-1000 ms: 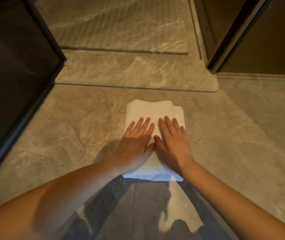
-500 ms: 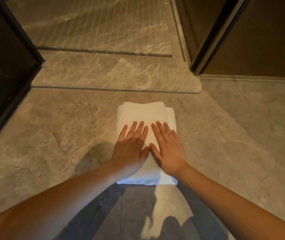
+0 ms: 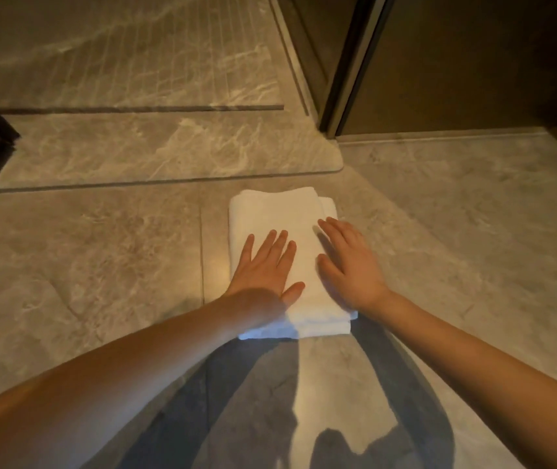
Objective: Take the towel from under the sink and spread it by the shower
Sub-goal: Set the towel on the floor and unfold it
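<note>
Towel (image 3: 280, 211) lay folded on the floor (image 3: 101, 265) beside the shower sill (image 3: 135, 154), left hand (image 3: 263, 269) flat on it, right hand (image 3: 348, 269) over its edge, neither grip closed; unfolding called for pinching top-layer corners.

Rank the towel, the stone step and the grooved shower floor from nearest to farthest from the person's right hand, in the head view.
1. Towel, directly under the right hand.
2. Stone step, just ahead of the towel.
3. Grooved shower floor, beyond the step.

grey marbled tile floor (image 3: 101, 265), raised stone step (image 3: 169, 150), dark door frame (image 3: 348, 62), brown wall panel (image 3: 473, 62), warm dim light
</note>
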Available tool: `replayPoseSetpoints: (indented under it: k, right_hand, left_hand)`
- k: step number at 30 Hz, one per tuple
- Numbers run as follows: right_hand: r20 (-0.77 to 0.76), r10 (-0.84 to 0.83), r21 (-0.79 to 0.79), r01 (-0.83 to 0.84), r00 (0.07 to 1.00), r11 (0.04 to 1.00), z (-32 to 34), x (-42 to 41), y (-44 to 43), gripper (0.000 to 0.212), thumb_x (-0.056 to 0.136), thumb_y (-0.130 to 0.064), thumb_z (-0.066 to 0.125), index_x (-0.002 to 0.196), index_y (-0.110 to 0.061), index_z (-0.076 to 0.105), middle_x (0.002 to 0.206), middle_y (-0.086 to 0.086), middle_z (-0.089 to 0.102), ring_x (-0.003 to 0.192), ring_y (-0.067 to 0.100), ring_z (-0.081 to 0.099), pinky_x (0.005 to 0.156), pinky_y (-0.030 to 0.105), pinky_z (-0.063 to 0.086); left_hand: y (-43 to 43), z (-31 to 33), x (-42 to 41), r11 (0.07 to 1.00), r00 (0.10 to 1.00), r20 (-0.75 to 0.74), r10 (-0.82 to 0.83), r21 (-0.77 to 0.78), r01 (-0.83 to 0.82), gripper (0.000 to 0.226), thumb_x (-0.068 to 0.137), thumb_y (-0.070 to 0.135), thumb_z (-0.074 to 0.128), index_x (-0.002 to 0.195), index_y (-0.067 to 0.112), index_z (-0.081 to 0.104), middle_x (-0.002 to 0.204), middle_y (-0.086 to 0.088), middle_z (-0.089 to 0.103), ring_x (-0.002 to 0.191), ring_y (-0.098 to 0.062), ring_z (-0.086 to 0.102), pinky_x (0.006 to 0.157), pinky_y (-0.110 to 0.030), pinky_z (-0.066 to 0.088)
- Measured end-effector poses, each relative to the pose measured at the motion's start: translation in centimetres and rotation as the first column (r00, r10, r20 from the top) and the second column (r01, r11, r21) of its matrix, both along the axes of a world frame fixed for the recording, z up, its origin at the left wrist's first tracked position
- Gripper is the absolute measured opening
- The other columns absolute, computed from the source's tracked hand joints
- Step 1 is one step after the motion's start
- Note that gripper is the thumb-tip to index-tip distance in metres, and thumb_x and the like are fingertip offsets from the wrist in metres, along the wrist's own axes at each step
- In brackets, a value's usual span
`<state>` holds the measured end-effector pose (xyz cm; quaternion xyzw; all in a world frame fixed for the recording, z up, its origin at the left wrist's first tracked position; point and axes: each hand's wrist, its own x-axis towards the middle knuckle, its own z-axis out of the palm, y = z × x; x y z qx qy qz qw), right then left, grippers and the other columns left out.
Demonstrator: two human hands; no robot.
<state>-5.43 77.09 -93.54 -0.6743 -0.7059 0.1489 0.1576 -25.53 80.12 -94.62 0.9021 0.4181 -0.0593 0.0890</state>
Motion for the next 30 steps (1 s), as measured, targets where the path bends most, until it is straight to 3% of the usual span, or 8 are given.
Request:
replayPoseSetpoints:
  k: [3, 7, 11, 17, 22, 24, 27, 30]
  right_hand:
    - [-0.135, -0.149, -0.036, 0.145, 0.980, 0.989, 0.8, 1.8, -1.2, 0.054, 0.096, -0.025, 0.053, 0.148, -0.015, 0.039, 0.150, 0.007, 0.042, 0.136, 0.027, 0.039, 0.111, 0.035, 0.029]
    - [-0.292, -0.267, -0.222, 0.206, 0.919, 0.953, 1.6, 2.8, -3.0, 0.053, 0.099, -0.024, 0.052, 0.149, -0.021, 0.036, 0.148, 0.005, 0.047, 0.131, 0.023, 0.049, 0.103, 0.030, 0.042]
    - [-0.417, -0.311, -0.337, 0.173, 0.854, 0.926, 1.8, 3.1, -3.7, 0.052, 0.100, -0.027, 0.050, 0.149, -0.032, 0.033, 0.140, 0.003, 0.054, 0.111, 0.014, 0.058, 0.080, 0.011, 0.044]
    - [-0.591, -0.419, -0.439, 0.160, 0.690, 0.884, 2.8, 1.8, -3.1, 0.045, 0.100, -0.018, 0.050, 0.141, -0.033, 0.038, 0.118, -0.004, 0.062, 0.082, 0.004, 0.067, 0.068, 0.017, 0.057]
    - [-0.648, -0.607, -0.556, 0.260, 0.460, 0.790, 3.6, 1.0, -1.7, 0.041, 0.098, -0.021, 0.051, 0.139, -0.024, 0.047, 0.114, 0.011, 0.065, 0.089, 0.022, 0.067, 0.077, 0.033, 0.056]
    - [-0.637, -0.627, -0.587, 0.245, 0.448, 0.772, 3.9, 0.8, -1.4, 0.041, 0.097, -0.022, 0.053, 0.138, -0.023, 0.047, 0.114, 0.014, 0.064, 0.092, 0.027, 0.066, 0.078, 0.036, 0.054]
    - [-0.597, -0.599, -0.613, 0.178, 0.534, 0.770, 4.6, 0.2, -1.2, 0.046, 0.096, -0.028, 0.055, 0.140, -0.031, 0.041, 0.096, 0.006, 0.061, 0.074, 0.017, 0.062, 0.059, 0.027, 0.052]
    - [-0.596, -0.595, -0.646, 0.118, 0.539, 0.754, 5.0, -0.6, -1.3, 0.050, 0.094, -0.030, 0.057, 0.139, -0.041, 0.038, 0.108, 0.002, 0.058, 0.092, 0.023, 0.065, 0.072, 0.039, 0.060]
  left_hand:
    - [-2.4, -0.1, 0.2, 0.977, 0.962, 0.172, -0.214, 0.018, 0.214, 0.087, 0.088, 0.067, 0.023, 0.155, 0.012, 0.016, 0.165, -0.008, 0.010, 0.152, -0.023, 0.004, 0.122, -0.044, -0.005]
    - [-3.8, -0.8, 1.0, 0.958, 0.941, 0.181, -0.286, 0.067, 0.278, 0.093, 0.084, 0.060, 0.056, 0.154, 0.010, 0.022, 0.163, -0.011, 0.015, 0.151, -0.028, 0.013, 0.123, -0.042, 0.004]
    - [-3.9, -0.9, 1.1, 0.966, 0.941, 0.220, -0.259, 0.079, 0.247, 0.078, 0.094, 0.052, 0.052, 0.155, 0.013, 0.024, 0.163, -0.009, 0.019, 0.150, -0.027, 0.016, 0.121, -0.037, 0.005]
    - [-3.8, -0.8, 0.9, 0.973, 0.921, 0.321, -0.221, 0.008, 0.231, 0.062, 0.102, 0.043, 0.041, 0.155, 0.015, 0.023, 0.164, -0.005, 0.014, 0.151, -0.022, 0.008, 0.121, -0.031, -0.003]
    - [-3.7, -0.8, 0.5, 0.976, 0.888, 0.435, -0.148, -0.078, 0.201, 0.059, 0.103, 0.039, 0.038, 0.155, 0.017, 0.020, 0.163, 0.000, 0.015, 0.148, -0.009, 0.000, 0.116, -0.017, -0.012]
    - [-3.8, -0.6, 0.2, 0.978, 0.860, 0.503, -0.087, -0.120, 0.169, 0.057, 0.103, 0.038, 0.037, 0.155, 0.018, 0.021, 0.162, 0.003, 0.020, 0.145, -0.001, 0.002, 0.114, -0.011, -0.010]
    - [-4.2, -0.4, 0.0, 0.977, 0.805, 0.593, 0.024, -0.186, 0.108, 0.054, 0.103, 0.039, 0.034, 0.153, 0.024, 0.021, 0.156, 0.012, 0.022, 0.139, 0.007, 0.007, 0.111, -0.004, -0.005]
    - [-4.4, -0.4, -0.1, 0.980, 0.818, 0.574, 0.038, -0.182, 0.082, 0.057, 0.101, 0.043, 0.034, 0.153, 0.023, 0.023, 0.158, 0.007, 0.027, 0.142, -0.001, 0.016, 0.111, -0.005, -0.003]
